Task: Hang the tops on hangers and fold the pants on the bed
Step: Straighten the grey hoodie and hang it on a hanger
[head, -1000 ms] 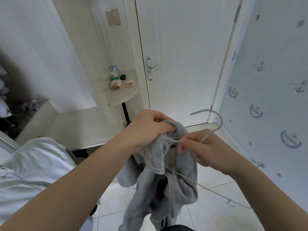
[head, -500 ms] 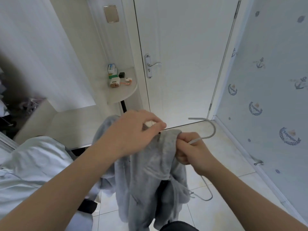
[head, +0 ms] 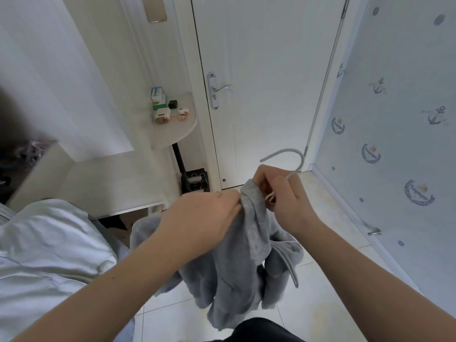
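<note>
A grey hooded top [head: 237, 275] hangs in front of me over the tiled floor, bunched at its upper edge. My left hand [head: 204, 218] grips that upper edge from the left. My right hand [head: 283, 201] holds the neck of a grey wire hanger [head: 293, 156], whose hook curves up above my knuckles. The hanger's shoulders are hidden inside the fabric. A white drawstring shows between my right fingers.
A white door [head: 266, 95] with a metal handle [head: 222, 88] stands straight ahead. A rounded shelf [head: 177, 129] on the left carries small boxes and gadgets. Pale bedding [head: 47, 245] lies at lower left. An anchor-patterned wall [head: 394, 144] runs along the right.
My left hand has dropped from above the top to grip its upper edge beside my right hand. The top has slid further over the hanger, hiding the wire shoulder seen earlier.
</note>
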